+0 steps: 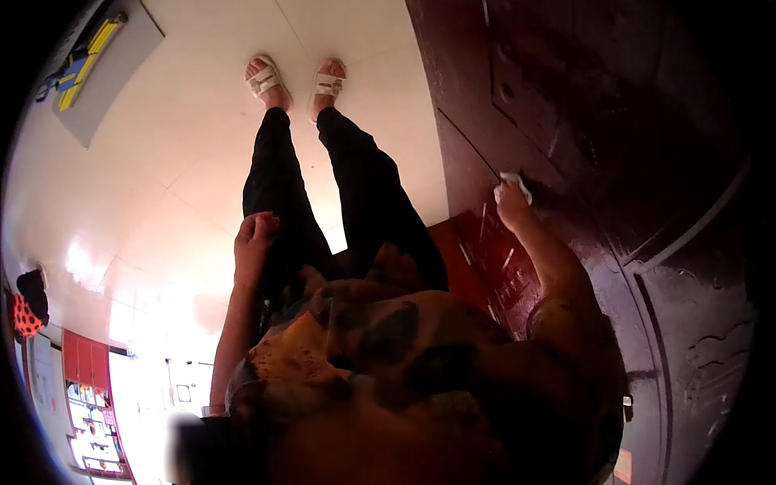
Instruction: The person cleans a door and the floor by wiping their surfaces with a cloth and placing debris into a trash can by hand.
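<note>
My right hand [512, 208] is closed around a crumpled white cloth [524, 191], which is pressed against a dark red panelled door [566, 121] on the right. The arm is bent and reaches out from my side. My left hand [257, 229] hangs in front of my left thigh, its fingers loosely curled in, with nothing visible in it. I wear dark trousers [368, 174] and a patterned top [388, 331].
My feet in white sandals [328, 84] stand on a pale, glossy tiled floor [194, 121]. At the upper left is a grey mat [121, 65] with a yellow and blue object [87, 65] on it. Red shelving [85, 361] stands at the lower left, near a red item with black dots [27, 317].
</note>
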The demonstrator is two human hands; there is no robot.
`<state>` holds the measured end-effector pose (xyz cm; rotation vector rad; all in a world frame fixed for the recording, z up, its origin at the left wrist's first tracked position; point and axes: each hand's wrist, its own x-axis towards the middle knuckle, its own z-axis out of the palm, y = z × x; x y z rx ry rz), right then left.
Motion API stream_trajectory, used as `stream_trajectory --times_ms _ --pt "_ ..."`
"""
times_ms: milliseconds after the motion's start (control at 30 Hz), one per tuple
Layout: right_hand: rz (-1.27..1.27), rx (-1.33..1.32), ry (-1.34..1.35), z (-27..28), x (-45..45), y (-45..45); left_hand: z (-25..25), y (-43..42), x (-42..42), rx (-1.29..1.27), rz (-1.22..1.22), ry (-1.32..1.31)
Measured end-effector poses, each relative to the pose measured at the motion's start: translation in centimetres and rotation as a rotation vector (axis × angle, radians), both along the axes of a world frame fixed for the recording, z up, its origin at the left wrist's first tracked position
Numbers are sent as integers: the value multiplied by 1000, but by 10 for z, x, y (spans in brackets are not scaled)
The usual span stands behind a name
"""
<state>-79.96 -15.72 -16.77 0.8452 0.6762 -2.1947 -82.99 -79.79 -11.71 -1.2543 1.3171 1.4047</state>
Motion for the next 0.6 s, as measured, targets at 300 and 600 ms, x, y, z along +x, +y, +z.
stream_trajectory --times_ms 300,600 --pt "-1890 -1789 -1300 55 -295 -192 -8 13 -10 5 -64 160" --pt "-1964 -1195 -1333 21 -169 -106 12 6 -20 -127 156 109"
